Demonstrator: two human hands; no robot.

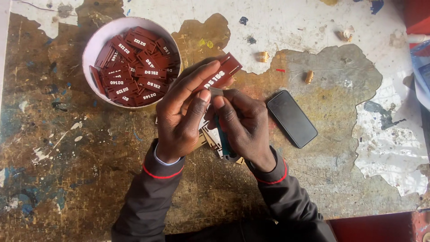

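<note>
My left hand [181,116] grips a dark red rectangular tag with white lettering [222,73], holding it tilted above the table. My right hand [244,127] is closed around a small tool with a teal handle [224,142]; its thumb presses a grey tip [216,92] against the tag's lower edge. Both hands touch at the fingertips. Under them lie a few pale flat cut-out pieces [210,136], partly hidden. A white round bowl [96,42] at the upper left holds several more dark red tags [134,67].
A black phone [292,118] lies face up just right of my hands. Small tan scraps [263,56] dot the worn, paint-stained table [67,148]. Red and blue objects [421,58] sit at the right edge.
</note>
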